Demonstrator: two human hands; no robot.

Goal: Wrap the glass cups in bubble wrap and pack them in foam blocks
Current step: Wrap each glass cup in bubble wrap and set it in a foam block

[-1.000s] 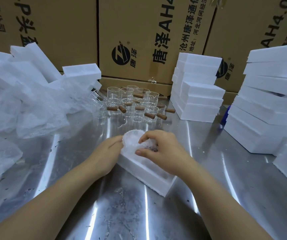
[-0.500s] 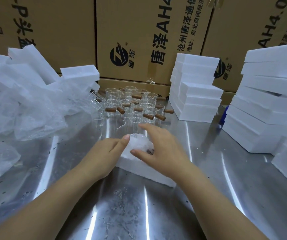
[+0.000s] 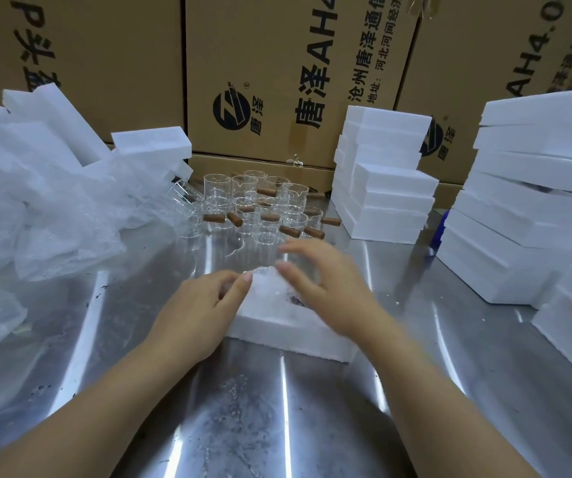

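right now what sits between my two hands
In the head view, the bubble-wrapped cup lies between the left hand and right hand, on the foam block.

Cups [image 3: 260,208] ahead; wrap heap [image 3: 53,215], seemingly, left.

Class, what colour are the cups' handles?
Brown; the handles show best in the head view.
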